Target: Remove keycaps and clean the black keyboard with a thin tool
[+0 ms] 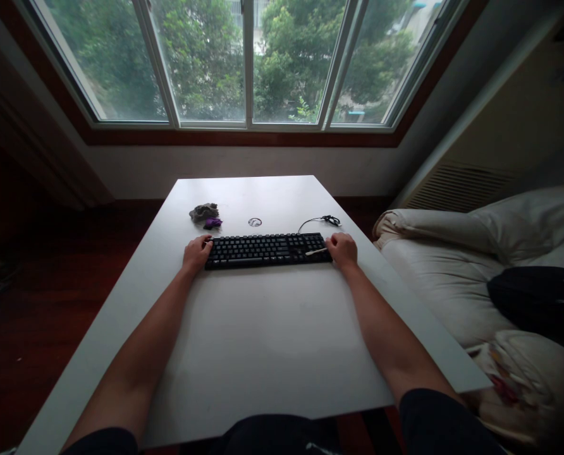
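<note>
A black keyboard (263, 250) lies flat on the white table, its long side facing me. My left hand (197, 253) is closed on its left end, thumb on the top edge. At the right end, my right hand (343, 248) is curled with fingers together, close against the keyboard's side. From those fingers a thin white cotton swab (316, 251) sticks out leftward over the number pad. The keyboard's cable (330, 220) is bundled behind its right end.
A crumpled grey cloth (203, 212) and a small purple item (212, 223) lie at the table's (263, 341) back left. Behind the keyboard is a small round object (255, 222). A cream sofa (434, 272) holding a dark bag (538, 303) stands right; a window (248, 63) is ahead.
</note>
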### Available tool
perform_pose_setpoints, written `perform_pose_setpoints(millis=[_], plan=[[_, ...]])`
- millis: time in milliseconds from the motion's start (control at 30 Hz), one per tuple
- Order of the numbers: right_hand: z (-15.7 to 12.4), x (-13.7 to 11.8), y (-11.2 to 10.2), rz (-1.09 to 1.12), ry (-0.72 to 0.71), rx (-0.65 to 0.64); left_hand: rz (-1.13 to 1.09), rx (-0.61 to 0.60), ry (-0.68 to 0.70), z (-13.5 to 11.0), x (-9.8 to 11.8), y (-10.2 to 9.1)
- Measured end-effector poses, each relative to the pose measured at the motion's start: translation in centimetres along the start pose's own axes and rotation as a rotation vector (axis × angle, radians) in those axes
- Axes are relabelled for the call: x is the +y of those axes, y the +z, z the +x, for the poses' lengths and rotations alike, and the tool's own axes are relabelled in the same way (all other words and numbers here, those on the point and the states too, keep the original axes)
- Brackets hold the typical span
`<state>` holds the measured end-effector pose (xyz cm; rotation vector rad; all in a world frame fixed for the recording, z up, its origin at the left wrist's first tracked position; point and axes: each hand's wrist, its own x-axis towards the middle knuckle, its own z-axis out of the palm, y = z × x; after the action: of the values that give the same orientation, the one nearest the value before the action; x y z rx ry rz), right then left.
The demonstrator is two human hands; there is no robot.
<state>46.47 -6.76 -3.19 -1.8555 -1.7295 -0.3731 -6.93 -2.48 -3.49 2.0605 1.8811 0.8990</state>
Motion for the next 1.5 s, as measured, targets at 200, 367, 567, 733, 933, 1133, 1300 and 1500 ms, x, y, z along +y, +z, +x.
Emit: perform_pose_setpoints(millis=[200,367,567,733,933,1133,1300,1500], plan=[[-0.3,-4.3,0.1,-0.064,-0.092,-0.014,-0.006,0.007,0.011,-0.1,0.1,0.1],[0.0,-2.3,-0.5,-0.066,-0.039,-0.052,0.002,0.006,0.005,-0.1,-0.1,0.1],[-0.3,-3.0,-0.9,-0.101,0.003,-0.036,-0.001,0.012,0.005,0.0,-0.1,0.1],[-0.4,-4.1,-1.2,-0.081,0.081,-0.077,-0.026,0.007,-0.011,0.1,-0.2,0.1],[-0.6,-5.3,-1.3,-0.044,0.152,-0.119,-0.034,0.007,-0.011,0.2,-0.3,0.1],[-1.4,-8.5,-1.6,-0.041,0.062,-0.052,-0.031,0.007,-0.01,0.1,0.1,0.0],[-1.8,-9.7,-2.2,-0.051,0.042,-0.122,-0.023,-0.005,-0.027,0.0,0.4,-0.2],[-2.4,-11.8,-2.4,-0.04,-0.064,-0.182,-0.023,-0.011,-0.015,0.1,0.2,-0.1]])
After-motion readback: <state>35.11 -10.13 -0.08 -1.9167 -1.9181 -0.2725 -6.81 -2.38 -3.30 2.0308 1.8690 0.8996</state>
